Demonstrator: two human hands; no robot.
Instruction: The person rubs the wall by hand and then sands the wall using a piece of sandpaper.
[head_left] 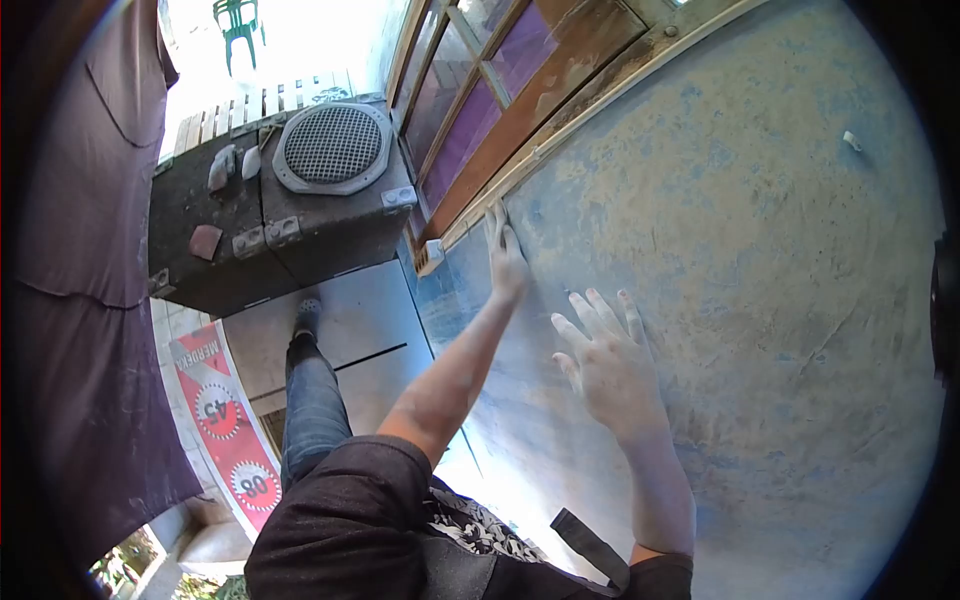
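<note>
On blue wall (760, 300), left hand (505, 262) flat, right hand (610, 365) spread open, both holding nothing, beside window frame (560, 90).

place: outside wall of a house under repair | evidence: patchy blue-and-tan plastered wall (760, 260) | wooden window frame (520, 90) just left of wall | speaker box (290, 200) beyond frame | green plastic chair (238, 25) farther off, in sunlight
</note>
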